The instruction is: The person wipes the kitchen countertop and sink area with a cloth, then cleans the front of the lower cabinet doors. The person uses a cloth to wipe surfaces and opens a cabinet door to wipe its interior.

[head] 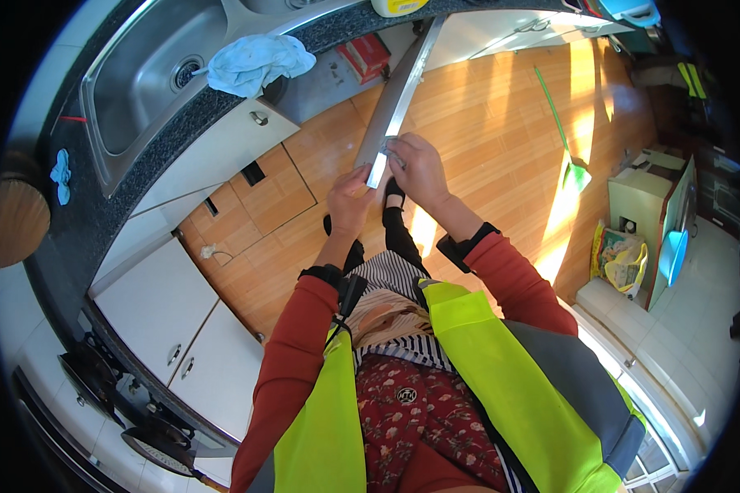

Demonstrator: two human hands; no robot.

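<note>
An open cabinet door [402,98] stands out from under the sink counter, its narrow edge bright with light. My left hand [347,200] has its thumb and fingers around the free end of that door. Just to the right, my right hand [416,169] pinches a small greyish item [388,146] against the door's edge; what it is cannot be made out, and the fingers partly cover it. A crumpled light blue cloth [256,61] lies on the front rim of the steel sink [154,68]. A red box [365,57] is inside the open cabinet.
A smaller blue cloth [61,176] and a round wooden block [18,222] are on the dark counter [179,114]. Pans [160,447] stand at lower left. A green-handled broom [575,175] lies on the wood-look floor [481,117]. At right are a cream cabinet [638,191] and bags [620,259].
</note>
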